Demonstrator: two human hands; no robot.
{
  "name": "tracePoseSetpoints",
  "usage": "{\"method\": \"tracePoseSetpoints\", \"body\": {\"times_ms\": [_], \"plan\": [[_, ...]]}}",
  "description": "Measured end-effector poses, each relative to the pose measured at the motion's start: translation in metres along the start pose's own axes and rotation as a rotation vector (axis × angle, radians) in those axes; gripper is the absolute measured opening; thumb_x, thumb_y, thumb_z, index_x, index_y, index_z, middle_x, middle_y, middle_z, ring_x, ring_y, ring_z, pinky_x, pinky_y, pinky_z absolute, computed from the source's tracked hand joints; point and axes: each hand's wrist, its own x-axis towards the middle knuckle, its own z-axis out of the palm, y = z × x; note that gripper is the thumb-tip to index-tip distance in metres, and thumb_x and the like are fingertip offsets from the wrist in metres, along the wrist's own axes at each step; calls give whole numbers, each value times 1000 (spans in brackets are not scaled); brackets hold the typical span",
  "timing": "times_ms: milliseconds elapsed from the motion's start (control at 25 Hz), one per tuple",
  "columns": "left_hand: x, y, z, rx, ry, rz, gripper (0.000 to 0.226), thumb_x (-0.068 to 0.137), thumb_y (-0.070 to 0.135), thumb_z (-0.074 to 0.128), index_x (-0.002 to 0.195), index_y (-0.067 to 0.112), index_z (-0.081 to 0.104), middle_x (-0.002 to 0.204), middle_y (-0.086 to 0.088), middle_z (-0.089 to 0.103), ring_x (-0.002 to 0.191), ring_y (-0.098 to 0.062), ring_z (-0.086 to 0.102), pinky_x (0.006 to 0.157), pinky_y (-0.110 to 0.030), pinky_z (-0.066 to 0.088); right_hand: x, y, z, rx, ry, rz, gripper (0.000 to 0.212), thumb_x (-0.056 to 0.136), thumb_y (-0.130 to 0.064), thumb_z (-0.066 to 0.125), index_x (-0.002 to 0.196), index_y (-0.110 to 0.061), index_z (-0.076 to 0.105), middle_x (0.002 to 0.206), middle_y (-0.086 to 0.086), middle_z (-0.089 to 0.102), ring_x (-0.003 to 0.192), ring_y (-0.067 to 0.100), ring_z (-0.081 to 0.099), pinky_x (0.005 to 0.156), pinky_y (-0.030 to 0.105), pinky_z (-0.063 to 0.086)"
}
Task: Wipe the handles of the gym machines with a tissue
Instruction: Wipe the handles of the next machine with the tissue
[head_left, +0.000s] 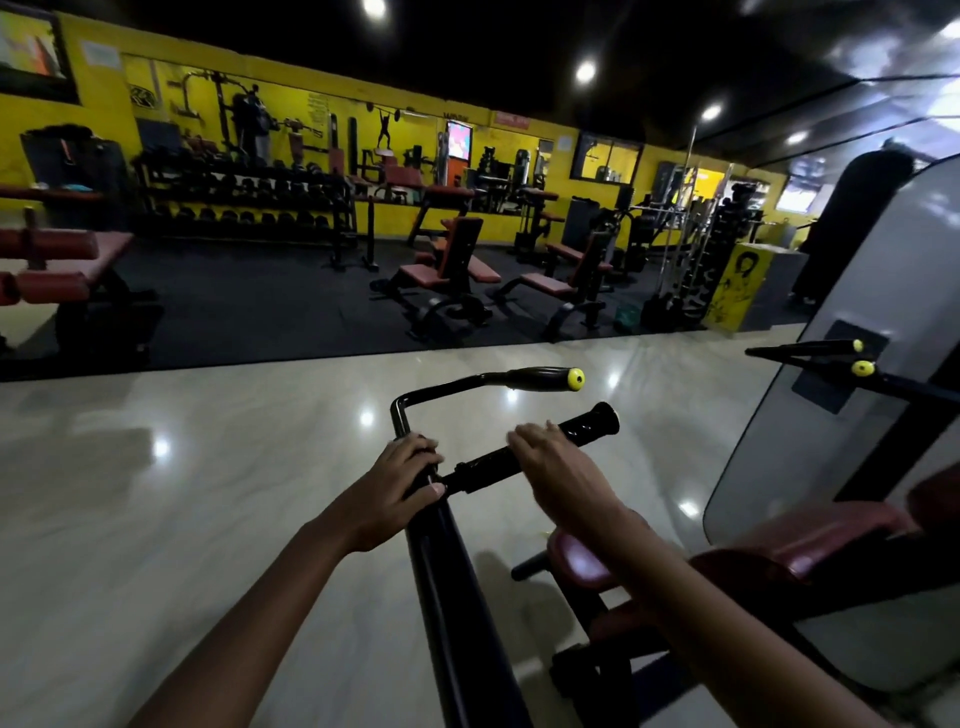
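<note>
Glossy black handle (550, 441), polished floor (208, 467)

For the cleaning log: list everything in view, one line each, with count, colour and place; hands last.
Handle bar: one, black, centre, under both hands.
Upper handle: one, black with yellow end cap, just beyond.
Far handles: two, yellow-capped, right, at the grey panel.
Seat pads: dark red, lower right.
Benches: several, red and black, mid-room.
Dumbbell rack: one, black, by the yellow wall.
Tissue: none visible.
Left hand: grips the bar's joint.
Right hand: curled over the bar.
</note>
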Motion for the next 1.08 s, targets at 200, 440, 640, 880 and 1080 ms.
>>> {"method": "tracePoseSetpoints", "body": {"times_ms": [200,440,640,880,1080], "plan": [[6,-10,9,7,103,143,52,90,51,35,122,17,57,134,7,46,141,-2,17,118,-23,1,5,-48,8,128,-61,-277,45,79,5,39,121,9,54,122,27,56,114,42,55,106,52,34],[7,-21,11,-16,128,223,51,93,55,34,125,22,55,135,12,45,142,-6,20,114,-15,6,-3,10,9,22,64,-170,47,80,-1,37,122,3,59,121,19,63,116,32,58,101,53,41],[11,-35,5,-12,83,246,65,91,67,30,138,23,42,143,14,38,144,-6,17,116,-16,3,2,-15,17,28,64,-187,52,72,7,61,124,2,57,123,19,61,119,32,56,107,49,35],[13,-36,4,-37,62,184,69,86,72,31,138,27,39,146,18,32,143,-2,13,116,-24,13,-3,6,13,18,-45,-209,82,54,-2,83,130,0,52,132,18,56,126,31,51,105,53,38],[11,-31,1,-20,31,155,71,84,75,27,138,30,39,148,20,29,143,1,8,113,-26,17,-12,48,-4,-26,65,-104,44,84,4,45,126,0,56,127,17,59,121,32,54,107,53,30]]}}
